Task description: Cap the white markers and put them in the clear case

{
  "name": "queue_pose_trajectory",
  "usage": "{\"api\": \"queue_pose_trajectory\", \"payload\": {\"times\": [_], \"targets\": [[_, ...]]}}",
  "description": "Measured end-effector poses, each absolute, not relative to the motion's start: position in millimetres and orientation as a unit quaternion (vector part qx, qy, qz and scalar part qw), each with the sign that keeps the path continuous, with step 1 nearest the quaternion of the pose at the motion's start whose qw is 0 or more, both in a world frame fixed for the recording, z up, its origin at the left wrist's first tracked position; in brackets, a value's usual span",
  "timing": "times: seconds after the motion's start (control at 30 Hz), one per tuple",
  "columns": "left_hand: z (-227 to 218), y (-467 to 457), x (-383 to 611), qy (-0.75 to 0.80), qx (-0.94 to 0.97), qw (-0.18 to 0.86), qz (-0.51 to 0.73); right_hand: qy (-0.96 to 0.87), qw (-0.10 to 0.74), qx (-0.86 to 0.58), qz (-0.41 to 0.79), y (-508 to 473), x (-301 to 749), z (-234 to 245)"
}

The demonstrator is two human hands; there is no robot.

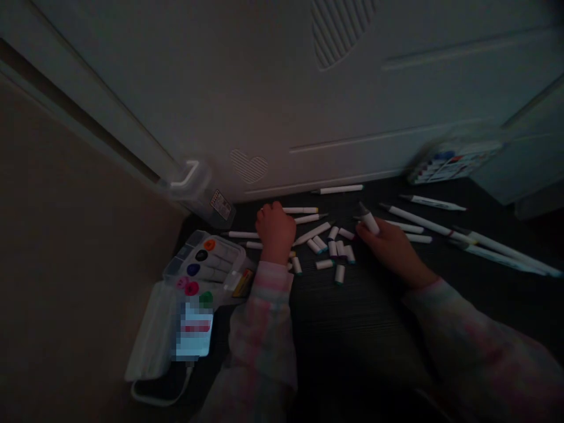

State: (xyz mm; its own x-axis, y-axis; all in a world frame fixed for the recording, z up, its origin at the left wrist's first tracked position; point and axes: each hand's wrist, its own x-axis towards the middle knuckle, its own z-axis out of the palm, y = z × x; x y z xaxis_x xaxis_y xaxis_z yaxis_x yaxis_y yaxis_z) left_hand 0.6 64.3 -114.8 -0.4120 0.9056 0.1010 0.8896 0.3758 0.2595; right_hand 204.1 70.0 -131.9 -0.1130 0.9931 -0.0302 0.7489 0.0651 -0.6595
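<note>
My right hand (390, 245) is closed around a white marker (370, 222), whose grey tip end points up and away from me. Over the loose white markers on the left, my left hand (276, 232) has its fingers curled down. What lies under those fingers is hidden. Just right of the left hand, a marker with a yellow band (304, 210) and an uncapped marker (314, 233) rest on the dark tabletop. Several short white marker caps (341, 249) are scattered between my two hands.
More markers (434, 202) lie at the right. A clear plastic case (453, 161) of markers stands against the white panel (273, 117). At the left are a tall clear container (200, 191), an open clear box (238, 258) with several colour-ended markers, and a lit phone screen (196, 335) with a cable.
</note>
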Motion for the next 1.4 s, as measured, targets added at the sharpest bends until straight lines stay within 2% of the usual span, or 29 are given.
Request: {"api": "queue_pose_trajectory", "payload": {"times": [0.4, 0.8, 1.13, 1.33, 1.4], "targets": [[-125, 70, -14, 0.821, 0.561, 0.059, 0.093, -0.701, 0.218, -0.621, 0.276, 71, 204, -134], [-117, 71, -10, 0.825, 0.542, 0.066, 0.144, -0.702, 0.229, -0.615, 0.278, 70, 204, -134], [-108, 69, -10, 0.81, 0.544, 0.032, 0.216, -0.707, 0.238, -0.604, 0.278, 70, 205, -137], [-95, 66, -11, 0.801, 0.485, -0.097, 0.337, -0.718, 0.238, -0.599, 0.263, 71, 205, -138], [-93, 65, -10, 0.805, 0.496, -0.091, 0.311, -0.717, 0.236, -0.601, 0.263, 70, 205, -137]]}}
